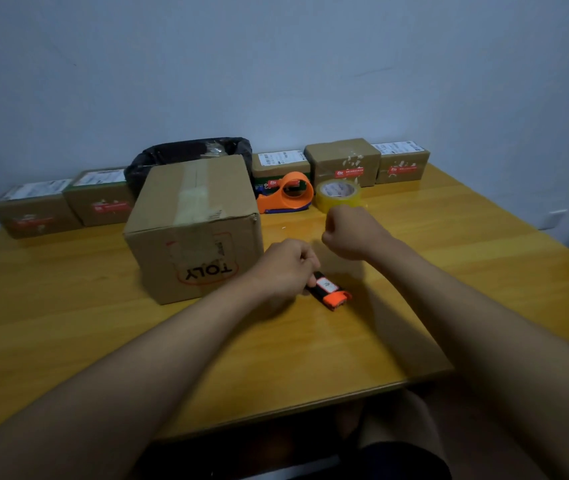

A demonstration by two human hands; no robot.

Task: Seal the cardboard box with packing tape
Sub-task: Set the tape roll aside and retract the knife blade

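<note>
A large cardboard box point(193, 226) with red "TOLY" print upside down stands left of centre on the yellow table, flaps down and an old tape strip across its top. My left hand point(285, 268) grips the black end of a black-and-orange utility knife point(330, 291) lying on the table just right of the box. My right hand point(354, 232) hovers in a fist above and right of the knife; whether it pinches anything is unclear. Behind it sit a roll of clear yellowish packing tape point(338, 195) and an orange tape dispenser point(288, 195).
Several small taped parcels point(343, 161) line the wall at the back of the table point(449, 258). A black bag-lined bin point(189, 154) stands behind the big box. The table's front edge runs close to my body, its right edge near the wall.
</note>
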